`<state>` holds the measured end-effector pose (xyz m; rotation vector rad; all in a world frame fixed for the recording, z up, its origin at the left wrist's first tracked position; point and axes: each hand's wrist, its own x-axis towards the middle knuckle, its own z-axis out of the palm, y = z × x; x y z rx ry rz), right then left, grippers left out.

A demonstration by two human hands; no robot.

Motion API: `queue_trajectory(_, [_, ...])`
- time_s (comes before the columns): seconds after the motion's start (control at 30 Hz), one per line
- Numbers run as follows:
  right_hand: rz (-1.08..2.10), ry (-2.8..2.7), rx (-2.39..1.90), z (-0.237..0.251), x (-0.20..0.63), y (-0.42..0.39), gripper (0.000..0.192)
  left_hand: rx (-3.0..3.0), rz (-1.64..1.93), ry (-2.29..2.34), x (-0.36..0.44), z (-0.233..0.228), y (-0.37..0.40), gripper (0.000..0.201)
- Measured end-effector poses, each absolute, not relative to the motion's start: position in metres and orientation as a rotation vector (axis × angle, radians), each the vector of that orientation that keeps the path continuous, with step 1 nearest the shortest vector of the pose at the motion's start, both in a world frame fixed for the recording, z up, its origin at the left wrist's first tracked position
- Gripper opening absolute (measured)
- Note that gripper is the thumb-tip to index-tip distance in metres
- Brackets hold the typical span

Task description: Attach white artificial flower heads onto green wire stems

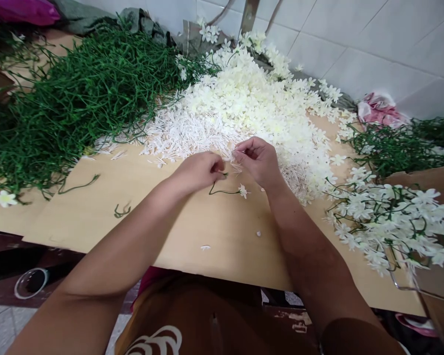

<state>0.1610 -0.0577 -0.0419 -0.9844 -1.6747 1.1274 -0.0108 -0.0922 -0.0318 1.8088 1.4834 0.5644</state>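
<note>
My left hand (pixel 200 171) is closed over the board, its fingers wrapped round a green artificial flower stem (pixel 225 191). The stem bends below the fingers and bears one white flower (pixel 243 191) at its right end. Close by, my right hand (pixel 258 160) pinches a small white piece between thumb and forefinger; its exact shape is too small to tell. Just beyond both hands lies a heap of thin white sticks (pixel 192 130). Behind and to the right of it rises a large pile of loose white flower heads (pixel 251 93).
A big heap of green stems (pixel 103 93) covers the left. Finished-looking white flowers on stems (pixel 395 222) lie in a bunch at right, beside more green stems (pixel 392 143). Loose stem bits (pixel 122 211) rest on the tan board (pixel 222 266). A tiled wall (pixel 373 39) stands behind.
</note>
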Motion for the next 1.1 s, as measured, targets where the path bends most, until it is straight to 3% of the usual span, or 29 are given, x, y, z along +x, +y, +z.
queue_trajectory(0.17, [1.317, -1.635, -0.942, -0.044, 0.163, -0.054, 0.031, 2.080, 0.409, 1.572, -0.004, -0.032, -0.095, 0.010])
queue_trajectory(0.43, [1.559, -1.456, -0.970, -0.047, 0.161, -0.055, 0.042, 1.353, 0.907, 1.311, -0.018, -0.039, -0.082, 0.015])
queue_trajectory(0.73, [1.483, -1.436, -0.941, -0.052, 0.156, -0.056, 0.039, 1.123, 1.018, 1.194, -0.018, -0.036, -0.081, 0.020])
queue_trajectory(1.1, [1.282, -1.582, -0.965, -0.050, 0.150, -0.063, 0.030, 1.125, 1.006, 1.249, -0.013, -0.028, -0.084, 0.005])
